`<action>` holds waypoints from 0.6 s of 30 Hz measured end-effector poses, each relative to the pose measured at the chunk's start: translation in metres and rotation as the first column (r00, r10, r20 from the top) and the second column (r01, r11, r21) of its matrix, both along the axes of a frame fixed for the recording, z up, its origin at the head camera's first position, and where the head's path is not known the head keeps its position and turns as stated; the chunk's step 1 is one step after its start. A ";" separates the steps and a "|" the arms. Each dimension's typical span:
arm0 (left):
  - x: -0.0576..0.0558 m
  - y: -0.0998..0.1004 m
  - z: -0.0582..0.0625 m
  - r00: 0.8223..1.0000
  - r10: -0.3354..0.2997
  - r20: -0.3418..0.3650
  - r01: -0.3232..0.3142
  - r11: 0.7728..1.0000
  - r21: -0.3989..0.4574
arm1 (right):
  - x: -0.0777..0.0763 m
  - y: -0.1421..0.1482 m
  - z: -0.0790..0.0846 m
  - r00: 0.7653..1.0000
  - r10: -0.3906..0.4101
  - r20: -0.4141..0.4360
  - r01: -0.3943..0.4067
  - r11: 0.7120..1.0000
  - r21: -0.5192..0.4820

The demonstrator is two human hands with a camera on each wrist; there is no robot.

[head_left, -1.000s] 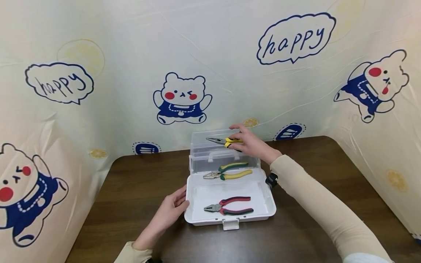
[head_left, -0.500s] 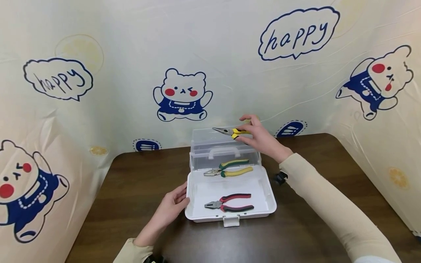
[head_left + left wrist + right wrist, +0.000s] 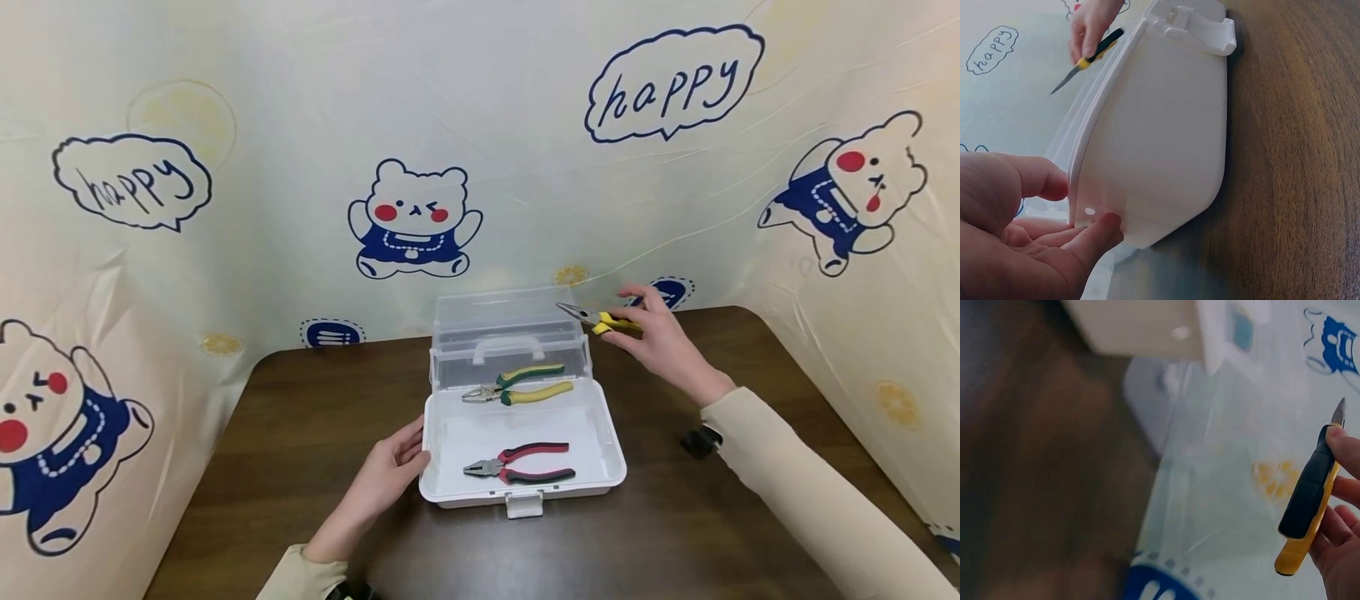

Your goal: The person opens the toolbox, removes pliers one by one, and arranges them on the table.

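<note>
My right hand (image 3: pixel 667 342) holds needle-nose pliers (image 3: pixel 600 318) with yellow and black handles, raised just right of the toolbox's clear lid. Their grey tip points left; in the right wrist view, thumb and fingers pinch the pliers (image 3: pixel 1310 494) by the handles. At the left side of the open white toolbox (image 3: pixel 525 425), my left hand (image 3: pixel 386 471) grips the rim; in the left wrist view, thumb and fingers lie on either side of the box wall (image 3: pixel 1154 125). Inside lie combination pliers with red and black handles (image 3: pixel 517 463) and a pair with green and yellow handles (image 3: pixel 517 386).
The hinged clear lid (image 3: pixel 506 312) with its handle stands open behind the box, close to the printed cloth (image 3: pixel 525 150). A white latch (image 3: pixel 524 504) sticks out at the front. Dark wooden table (image 3: pixel 697 508) surrounds the box.
My right hand has carried the needle-nose pliers from in front of the clear lid, up a little, then rightward past its edge. The left hand and toolbox stay in place.
</note>
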State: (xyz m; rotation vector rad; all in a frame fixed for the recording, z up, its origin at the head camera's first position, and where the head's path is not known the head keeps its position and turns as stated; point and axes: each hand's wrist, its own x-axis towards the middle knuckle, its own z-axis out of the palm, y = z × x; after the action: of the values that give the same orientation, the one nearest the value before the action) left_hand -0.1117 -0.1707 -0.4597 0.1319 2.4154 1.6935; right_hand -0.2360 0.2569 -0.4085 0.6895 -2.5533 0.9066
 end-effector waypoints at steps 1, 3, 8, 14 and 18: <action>0.000 0.000 0.000 1.000 0.004 0.003 -0.004 1.000 -0.003 | 0.003 0.007 -0.003 1.000 -0.025 -0.006 0.025 1.000 -0.003; 0.000 0.001 0.001 1.000 0.011 0.003 -0.011 1.000 -0.012 | 0.007 0.021 -0.010 0.997 -0.076 -0.009 0.076 0.997 -0.013; 0.002 -0.001 0.002 1.000 0.016 -0.003 -0.016 0.999 -0.028 | 0.016 0.058 -0.032 0.979 -0.198 0.049 0.200 0.979 -0.030; 0.000 -0.001 0.001 1.000 0.014 0.010 -0.014 1.000 -0.025 | 0.020 0.101 -0.060 0.932 -0.339 0.127 0.343 0.939 -0.010; -0.001 0.001 -0.001 1.000 0.005 0.023 -0.004 1.000 -0.013 | 0.023 0.126 -0.073 0.881 -0.440 0.175 0.442 0.897 0.030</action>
State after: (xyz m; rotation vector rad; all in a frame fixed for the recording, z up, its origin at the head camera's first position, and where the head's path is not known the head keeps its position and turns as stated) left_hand -0.1123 -0.1698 -0.4603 0.1044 2.4115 1.6714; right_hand -0.2128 0.3826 -0.4816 0.0052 -2.6879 0.8482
